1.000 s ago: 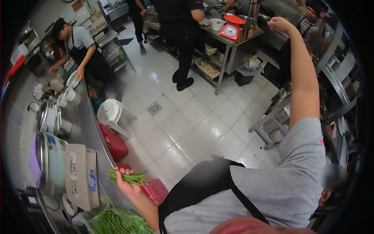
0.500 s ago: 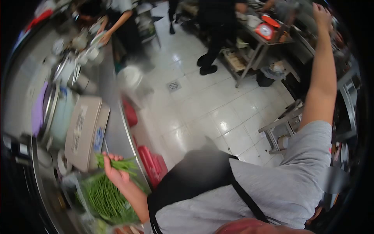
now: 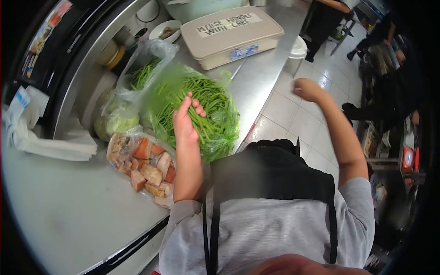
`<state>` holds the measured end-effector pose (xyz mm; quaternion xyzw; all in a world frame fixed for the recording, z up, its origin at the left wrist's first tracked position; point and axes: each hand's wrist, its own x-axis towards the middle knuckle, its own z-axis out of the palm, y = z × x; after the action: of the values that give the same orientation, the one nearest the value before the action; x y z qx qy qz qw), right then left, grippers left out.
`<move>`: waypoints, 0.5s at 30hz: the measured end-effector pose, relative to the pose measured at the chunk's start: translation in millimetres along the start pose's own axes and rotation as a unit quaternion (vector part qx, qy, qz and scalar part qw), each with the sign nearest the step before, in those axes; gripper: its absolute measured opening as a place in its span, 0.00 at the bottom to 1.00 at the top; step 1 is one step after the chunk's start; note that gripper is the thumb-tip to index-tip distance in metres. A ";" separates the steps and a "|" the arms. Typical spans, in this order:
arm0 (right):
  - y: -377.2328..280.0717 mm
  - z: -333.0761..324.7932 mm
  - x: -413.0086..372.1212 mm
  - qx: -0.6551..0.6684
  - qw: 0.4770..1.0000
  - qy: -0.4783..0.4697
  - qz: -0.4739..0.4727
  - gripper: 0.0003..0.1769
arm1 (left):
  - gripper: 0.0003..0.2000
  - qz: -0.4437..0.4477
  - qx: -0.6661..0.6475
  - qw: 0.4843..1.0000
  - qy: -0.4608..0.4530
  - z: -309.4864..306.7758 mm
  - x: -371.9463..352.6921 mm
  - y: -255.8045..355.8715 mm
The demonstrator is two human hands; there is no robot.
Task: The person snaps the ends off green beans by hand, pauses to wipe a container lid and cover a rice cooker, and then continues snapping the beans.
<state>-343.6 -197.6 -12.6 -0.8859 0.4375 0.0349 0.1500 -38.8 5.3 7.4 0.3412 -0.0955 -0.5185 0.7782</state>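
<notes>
The left hand (image 3: 185, 121), grip released, rests on bagged green beans (image 3: 213, 98) on the table (image 3: 256, 75); the right hand (image 3: 308, 89) hangs clenched.

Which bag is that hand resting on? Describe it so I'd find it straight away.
On the steel counter, next to the beige lidded box marked PLEASE HANDLE WITH CARE, lies a clear plastic bag under the left hand. Unlike the neighbouring bag of orange-brown chunks, it is full of long green beans.

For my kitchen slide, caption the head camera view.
Left hand on bagged green beans atop a steel counter; right hand raised, fist closed.
</notes>
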 end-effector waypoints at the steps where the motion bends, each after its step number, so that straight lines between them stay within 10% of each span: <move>1: -36.5 6.8 21.3 0.003 0.994 -0.001 -0.113 0.11 | 0.08 0.010 -0.001 1.000 0.005 -9.2 -3.0 5.6; 7: -206.2 -3.7 57.7 0.106 0.927 -0.055 -0.357 0.12 | 0.08 0.017 0.149 0.987 0.050 -26.1 -20.8 30.6; 10: -245.3 8.2 56.9 0.209 0.892 0.143 -0.373 0.11 | 0.07 -0.011 0.283 0.958 0.049 -32.3 -19.3 39.1; 15: -256.1 14.5 66.7 0.070 0.851 0.207 -0.477 0.08 | 0.06 0.010 0.363 0.930 0.055 -40.3 -8.6 38.1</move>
<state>-100.5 -97.8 21.0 -0.9595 -0.0171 -0.2562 0.1160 5.9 39.0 2.9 0.6277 -0.2375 -0.4208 0.6103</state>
